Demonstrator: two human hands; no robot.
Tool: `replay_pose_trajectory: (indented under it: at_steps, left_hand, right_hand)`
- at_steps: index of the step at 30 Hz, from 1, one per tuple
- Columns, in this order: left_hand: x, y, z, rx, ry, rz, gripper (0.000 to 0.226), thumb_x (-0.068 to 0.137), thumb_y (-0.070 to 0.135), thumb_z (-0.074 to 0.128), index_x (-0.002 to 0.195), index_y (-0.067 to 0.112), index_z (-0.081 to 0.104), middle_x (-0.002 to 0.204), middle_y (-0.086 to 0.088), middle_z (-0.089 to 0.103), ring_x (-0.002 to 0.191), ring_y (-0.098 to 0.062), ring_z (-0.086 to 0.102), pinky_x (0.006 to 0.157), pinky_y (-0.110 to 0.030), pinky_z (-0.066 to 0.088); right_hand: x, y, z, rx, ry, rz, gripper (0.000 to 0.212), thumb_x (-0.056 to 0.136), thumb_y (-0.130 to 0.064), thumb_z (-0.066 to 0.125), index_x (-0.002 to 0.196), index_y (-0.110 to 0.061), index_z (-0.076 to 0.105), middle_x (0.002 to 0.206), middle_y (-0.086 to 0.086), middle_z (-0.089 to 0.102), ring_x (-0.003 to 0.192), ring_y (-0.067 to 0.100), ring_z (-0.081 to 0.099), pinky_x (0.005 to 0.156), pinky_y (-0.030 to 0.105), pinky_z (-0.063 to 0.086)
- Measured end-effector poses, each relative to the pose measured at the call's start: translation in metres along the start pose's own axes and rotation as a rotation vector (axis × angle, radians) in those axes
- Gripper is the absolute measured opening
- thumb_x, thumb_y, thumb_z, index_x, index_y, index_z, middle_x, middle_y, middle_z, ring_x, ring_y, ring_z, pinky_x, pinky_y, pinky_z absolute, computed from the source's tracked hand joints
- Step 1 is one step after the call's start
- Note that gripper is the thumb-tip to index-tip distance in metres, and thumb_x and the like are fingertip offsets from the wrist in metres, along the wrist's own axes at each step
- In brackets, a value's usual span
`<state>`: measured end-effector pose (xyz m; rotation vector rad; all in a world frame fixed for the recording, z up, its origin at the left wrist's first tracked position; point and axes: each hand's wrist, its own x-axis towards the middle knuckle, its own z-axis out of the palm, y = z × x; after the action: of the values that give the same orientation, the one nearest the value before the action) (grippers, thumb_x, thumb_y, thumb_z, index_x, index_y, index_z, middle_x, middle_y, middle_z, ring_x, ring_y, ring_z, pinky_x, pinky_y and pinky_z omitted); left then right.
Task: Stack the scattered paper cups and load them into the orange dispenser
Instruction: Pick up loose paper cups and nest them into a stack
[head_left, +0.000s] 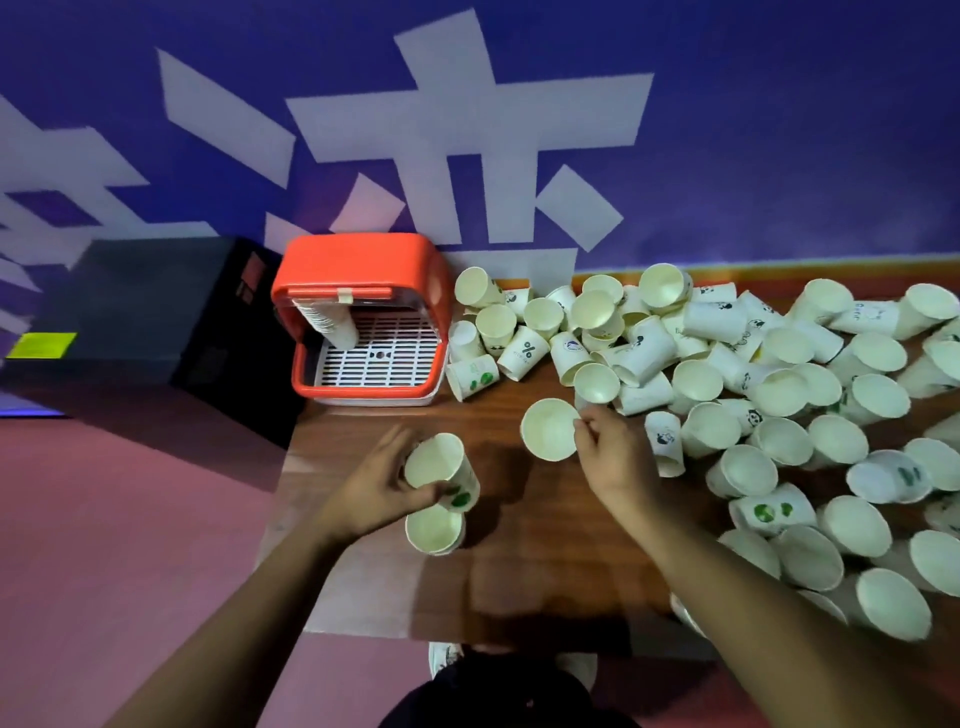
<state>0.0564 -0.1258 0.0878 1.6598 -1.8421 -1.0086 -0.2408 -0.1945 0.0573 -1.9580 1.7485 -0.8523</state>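
Purple wall with big white characters, cropped past reading, backs the wooden tabletop (519, 571). The orange dispenser (363, 260) sits at its far left corner; paper cups (779, 384) litter the right half. The left grip (384, 483) is curled round a green-printed cup (441, 467) near the left edge. The right grip (613, 452) pinches a plain cup (548, 430) by its rim. The cups look light and easily crushed, so a gentle hold at the rim or upper wall seems best. One bears a "%" mark (530, 349).

Matt paper cups (737, 374) lie on a smooth wood-grain table (530, 561) beside a glossy orange plastic dispenser (363, 270).
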Motion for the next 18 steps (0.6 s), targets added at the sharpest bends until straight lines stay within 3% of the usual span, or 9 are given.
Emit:
replay_pose_trajectory:
  at_steps: [6,8,13,18]
  left_hand:
    - [-0.023,-0.036,0.005,0.054,-0.114,-0.005,0.061,0.075,0.052,0.076,0.126,0.025,0.055,0.113,0.013,0.052,0.106,-0.009,0.053,0.087,-0.025,0.046]
    - [-0.024,-0.043,0.01,0.144,-0.178,0.02,0.066,0.077,0.05,0.075,0.132,0.02,0.055,0.116,0.009,0.05,0.112,-0.012,0.048,0.094,-0.025,0.039]
    - [-0.028,-0.063,0.028,0.359,-0.234,0.105,0.076,0.075,0.051,0.07,0.14,0.018,0.052,0.123,-0.005,0.051,0.11,-0.025,0.046,0.098,-0.044,0.045]
    - [-0.034,-0.075,0.025,0.169,-0.261,0.079,0.092,0.076,0.058,0.075,0.153,0.026,0.036,0.133,0.003,0.041,0.124,-0.013,0.037,0.109,-0.036,0.039]
  right_hand:
    - [-0.024,-0.047,0.008,0.038,-0.088,-0.032,0.008,0.09,-0.014,0.061,0.089,-0.011,0.068,0.076,0.0,0.066,0.071,0.018,0.06,0.063,0.024,0.039]
    - [-0.029,-0.059,0.01,0.021,-0.124,0.01,0.01,0.092,-0.017,0.059,0.09,-0.013,0.068,0.077,-0.005,0.063,0.072,0.013,0.058,0.063,0.024,0.038]
    - [-0.041,-0.083,0.012,-0.009,-0.151,0.106,0.012,0.093,-0.021,0.056,0.09,-0.016,0.067,0.078,-0.008,0.065,0.074,0.011,0.06,0.063,0.026,0.043]
    - [-0.056,-0.104,0.02,0.064,-0.275,0.167,0.011,0.091,-0.024,0.059,0.083,-0.021,0.064,0.065,-0.014,0.059,0.063,0.008,0.063,0.063,0.035,0.054]
